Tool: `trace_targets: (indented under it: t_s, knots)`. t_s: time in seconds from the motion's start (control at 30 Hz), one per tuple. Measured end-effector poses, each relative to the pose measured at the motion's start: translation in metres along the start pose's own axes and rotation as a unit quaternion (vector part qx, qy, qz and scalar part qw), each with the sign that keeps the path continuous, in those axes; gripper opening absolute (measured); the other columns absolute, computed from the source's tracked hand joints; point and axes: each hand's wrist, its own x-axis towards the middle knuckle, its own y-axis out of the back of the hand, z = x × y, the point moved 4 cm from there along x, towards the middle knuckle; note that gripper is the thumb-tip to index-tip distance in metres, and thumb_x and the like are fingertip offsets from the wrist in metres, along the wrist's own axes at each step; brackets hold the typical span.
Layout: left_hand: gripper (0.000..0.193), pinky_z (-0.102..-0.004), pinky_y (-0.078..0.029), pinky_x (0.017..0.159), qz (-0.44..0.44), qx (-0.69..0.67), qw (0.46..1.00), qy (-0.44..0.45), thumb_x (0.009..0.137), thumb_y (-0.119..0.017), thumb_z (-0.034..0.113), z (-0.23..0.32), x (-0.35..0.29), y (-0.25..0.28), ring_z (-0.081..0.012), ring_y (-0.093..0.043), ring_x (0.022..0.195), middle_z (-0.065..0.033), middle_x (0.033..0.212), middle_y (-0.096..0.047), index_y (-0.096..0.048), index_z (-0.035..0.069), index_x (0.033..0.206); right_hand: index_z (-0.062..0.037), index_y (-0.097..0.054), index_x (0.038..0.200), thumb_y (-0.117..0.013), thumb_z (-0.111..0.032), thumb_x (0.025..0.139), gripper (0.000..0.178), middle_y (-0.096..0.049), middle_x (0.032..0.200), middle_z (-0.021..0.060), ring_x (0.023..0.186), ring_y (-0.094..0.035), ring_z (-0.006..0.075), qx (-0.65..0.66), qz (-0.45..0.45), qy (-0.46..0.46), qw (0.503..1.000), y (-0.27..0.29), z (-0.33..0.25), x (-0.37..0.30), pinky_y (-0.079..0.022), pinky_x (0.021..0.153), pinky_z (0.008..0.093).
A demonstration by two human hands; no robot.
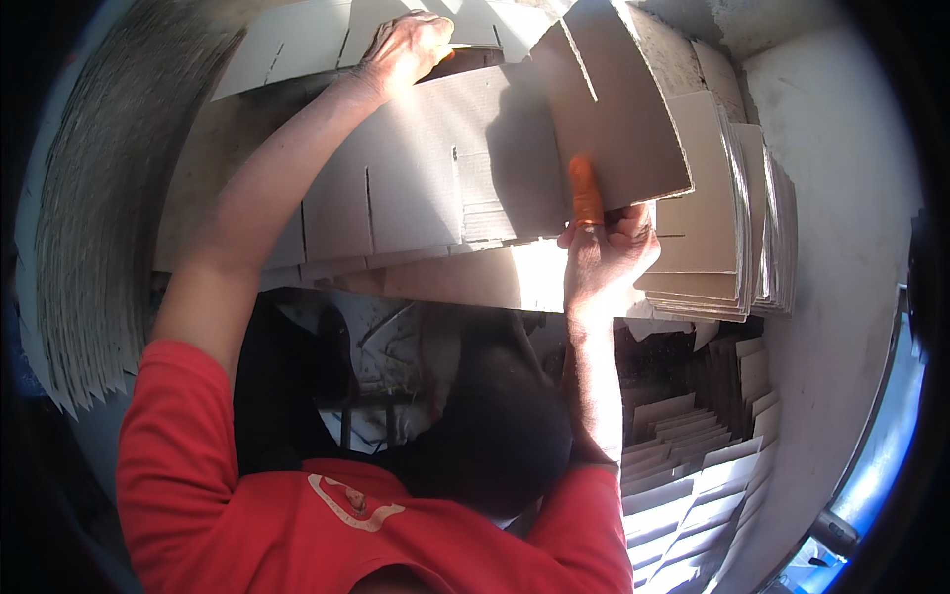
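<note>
A long grey-brown cardboard sheet with narrow slits lies across the work surface in front of me. At its right end is a darker cardboard panel, tilted, with one slit; I cannot tell whether it is a folded flap or a separate piece. My right hand grips the panel's near edge, its thumb in an orange finger cover on top and the fingers curled below. My left hand is closed at the sheet's far edge, beside a small orange-yellow bit. What its fingers hold is hidden.
Tall cardboard stacks stand at the left. More slotted sheets are piled at the right, against a pale wall. Slotted cardboard pieces fill the lower right. Another pale slotted sheet lies at the far side.
</note>
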Motion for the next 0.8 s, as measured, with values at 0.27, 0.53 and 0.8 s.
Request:
trace_targets:
  t_s: [0.27,0.53,0.8]
  knots:
    - [0.020,-0.0347,-0.052,0.077,0.110,0.050,0.976,-0.180,0.075,-0.060,0.001,0.022,0.004,0.045,-0.0271,-0.060,0.089,-0.0101,0.096,-0.063,-0.062,0.003,0.095,0.0007,-0.059,0.104,-0.069,0.001,0.083,0.024,-0.069,0.081,0.0106,0.068,-0.062,0.0095,-0.199,-0.018,0.033,0.979,-0.001,-0.003,-0.006,-0.049,0.061,0.0242]
    - [0.022,-0.0318,-0.050,0.063,0.225,0.087,0.923,-0.298,0.065,-0.068,-0.001,0.084,-0.002,0.082,-0.0211,-0.059,0.077,-0.0098,0.087,-0.062,-0.065,-0.002,0.087,-0.0008,-0.063,0.097,-0.067,-0.013,0.089,0.015,-0.068,0.075,0.0073,0.058,-0.058,0.0078,-0.269,0.047,0.113,0.955,-0.002,-0.006,0.006,-0.047,0.052,0.0247]
    - [0.012,-0.0302,-0.051,0.063,0.206,0.101,0.923,-0.310,0.061,-0.064,0.006,0.135,-0.028,0.105,-0.0182,-0.056,0.082,-0.0055,0.078,-0.055,-0.057,0.002,0.070,0.0004,-0.063,0.110,-0.066,-0.004,0.087,0.024,-0.071,0.088,0.0108,0.078,-0.065,0.0116,0.161,0.022,-0.067,0.984,-0.014,-0.033,0.021,-0.051,0.075,0.0271]
